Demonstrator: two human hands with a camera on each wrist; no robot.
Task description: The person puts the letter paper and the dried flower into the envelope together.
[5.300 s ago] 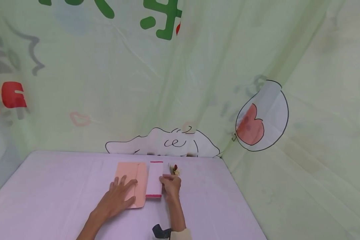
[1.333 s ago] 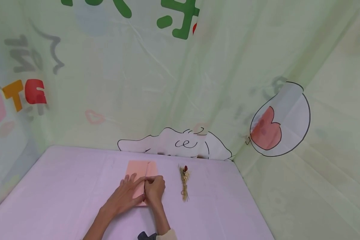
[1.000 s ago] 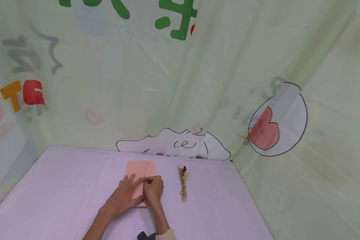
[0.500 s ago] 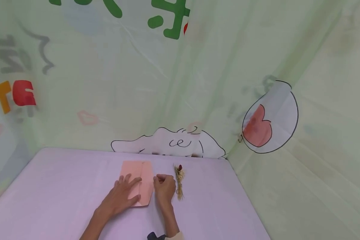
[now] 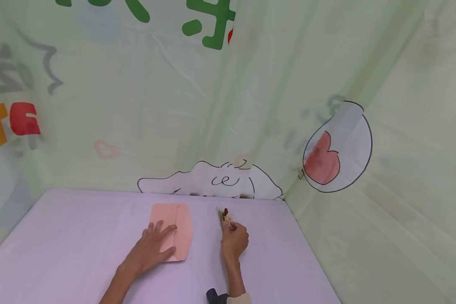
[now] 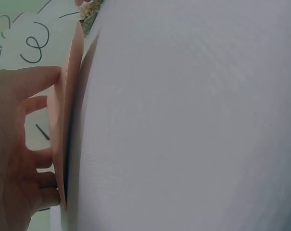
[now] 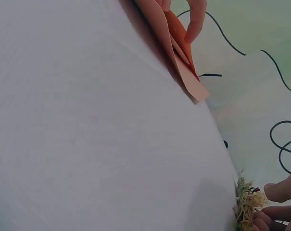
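A pink envelope [image 5: 183, 236] lies on the table, its flap side toward the right. My left hand [image 5: 148, 249] rests on it with fingers spread; in the left wrist view the fingertips press its face. In the right wrist view the envelope [image 7: 157, 21] gapes, with a darker orange inside. To its right is a small bunch of dried flowers [image 5: 225, 215] with a red bloom. My right hand [image 5: 235, 241] pinches the bunch just below the blooms, hiding the stems. Thumb and curled fingers meet around the flowers [image 7: 246, 202] in the right wrist view.
A pale lilac cloth covers the table [image 5: 87, 240]. Behind it hangs a light green curtain [image 5: 167, 105] with printed drawings and letters. A dark device [image 5: 215, 297] is strapped at my right wrist by the cream sleeve [image 5: 240, 299].
My right hand first held a white card with pink edges, then worked at the envelope's opening; the card is out of sight. It has since moved right to the flowers. My left hand stayed.
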